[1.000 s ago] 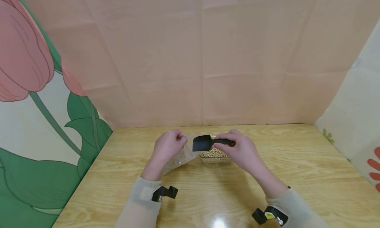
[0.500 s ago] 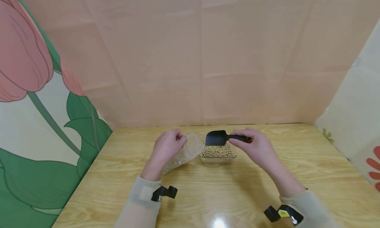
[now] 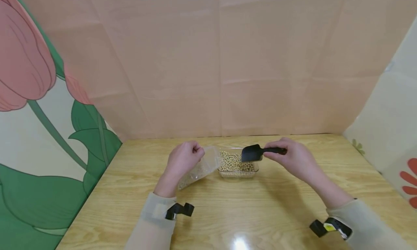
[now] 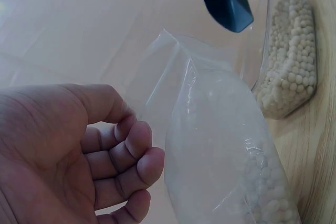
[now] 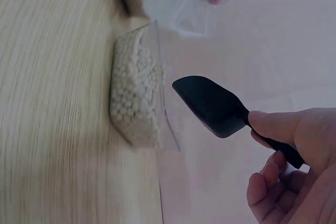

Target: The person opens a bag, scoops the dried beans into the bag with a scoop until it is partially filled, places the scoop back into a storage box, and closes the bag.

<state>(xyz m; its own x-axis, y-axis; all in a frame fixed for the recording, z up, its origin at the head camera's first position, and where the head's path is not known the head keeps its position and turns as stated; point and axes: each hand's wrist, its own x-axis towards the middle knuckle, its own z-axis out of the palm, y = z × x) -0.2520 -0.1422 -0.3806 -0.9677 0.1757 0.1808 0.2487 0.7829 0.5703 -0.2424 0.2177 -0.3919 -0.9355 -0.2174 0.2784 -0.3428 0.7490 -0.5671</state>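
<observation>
My left hand [image 3: 183, 159] pinches the top edge of a clear plastic bag [image 4: 220, 129] between thumb and forefinger. Pale round beans [image 4: 268, 187] lie in the bag's lower part, and its mouth points right. To the right of the bag stands a clear rectangular container [image 3: 237, 174] filled with soybeans [image 3: 232, 161]. My right hand [image 3: 293, 157] grips a small black scoop [image 3: 251, 153] by its handle, with thumb and fingers around it. The scoop's blade hangs above the container's right part, overlapping its back right corner in the head view.
The container and bag are on a wood-grain table [image 3: 208, 221] that ends at a pinkish cloth backdrop [image 3: 221, 62]. Tulip-printed cloth [image 3: 29, 62] stands at the left, a pale flowered panel [image 3: 391, 134] at the right. Each sleeve carries a black camera mount [image 3: 330, 226].
My right hand has moved right with the scoop, from beside the bag's mouth to over the container's right part, uncovering more beans. My left hand keeps its place at the bag.
</observation>
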